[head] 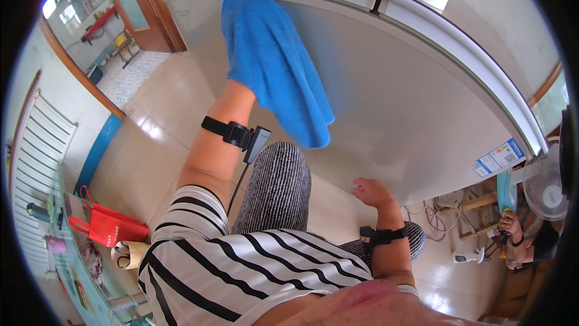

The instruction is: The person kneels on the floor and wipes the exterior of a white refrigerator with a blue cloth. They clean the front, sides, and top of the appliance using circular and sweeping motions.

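Note:
A blue cloth [267, 54] covers my left hand, which lies against the grey refrigerator door [384, 81] near its upper edge. Only my left forearm [212, 145] shows below the cloth; the hand and fingers are hidden under it. One long fold of the cloth hangs down the door towards my bent knee. My right hand [373, 192] is by the lower part of the door, with nothing visible in it and its fingers loosely bent. I cannot tell whether it touches the door.
An electric fan [549, 190], loose cables [436, 219] and a white spray bottle [468, 256] are at the right. Another person's hand [510, 223] is near the fan. At the left, a red bag [106, 224] stands beside a glass-topped table [90, 271].

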A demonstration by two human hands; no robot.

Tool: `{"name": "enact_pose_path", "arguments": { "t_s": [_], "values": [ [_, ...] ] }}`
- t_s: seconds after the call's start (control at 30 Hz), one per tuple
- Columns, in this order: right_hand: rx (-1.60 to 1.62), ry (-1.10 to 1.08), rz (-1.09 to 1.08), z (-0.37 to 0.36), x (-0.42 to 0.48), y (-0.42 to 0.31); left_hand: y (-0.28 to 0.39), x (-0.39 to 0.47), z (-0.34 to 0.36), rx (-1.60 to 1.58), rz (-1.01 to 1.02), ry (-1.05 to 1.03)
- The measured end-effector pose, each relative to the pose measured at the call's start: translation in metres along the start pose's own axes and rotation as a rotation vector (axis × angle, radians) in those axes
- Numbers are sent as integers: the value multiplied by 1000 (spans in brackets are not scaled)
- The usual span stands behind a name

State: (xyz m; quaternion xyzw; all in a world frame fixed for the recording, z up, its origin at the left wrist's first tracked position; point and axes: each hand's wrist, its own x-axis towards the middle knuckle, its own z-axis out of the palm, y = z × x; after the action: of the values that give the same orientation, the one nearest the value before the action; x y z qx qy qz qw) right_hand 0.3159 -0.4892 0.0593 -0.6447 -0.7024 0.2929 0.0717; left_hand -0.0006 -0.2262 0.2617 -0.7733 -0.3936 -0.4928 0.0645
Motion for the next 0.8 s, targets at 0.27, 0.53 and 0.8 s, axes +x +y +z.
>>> {"name": "enact_pose_path", "arguments": {
  "t_s": [0.27, 0.53, 0.8],
  "values": [
    [30, 24, -22, 15, 5, 8, 15, 15, -15, -311, 8, 91],
    [-4, -11, -80, 19, 18, 7, 78, 5, -6, -301, 210, 79],
    [61, 47, -37, 21, 14, 11, 96, 8, -12, -308, 83, -328]
  ]
}}
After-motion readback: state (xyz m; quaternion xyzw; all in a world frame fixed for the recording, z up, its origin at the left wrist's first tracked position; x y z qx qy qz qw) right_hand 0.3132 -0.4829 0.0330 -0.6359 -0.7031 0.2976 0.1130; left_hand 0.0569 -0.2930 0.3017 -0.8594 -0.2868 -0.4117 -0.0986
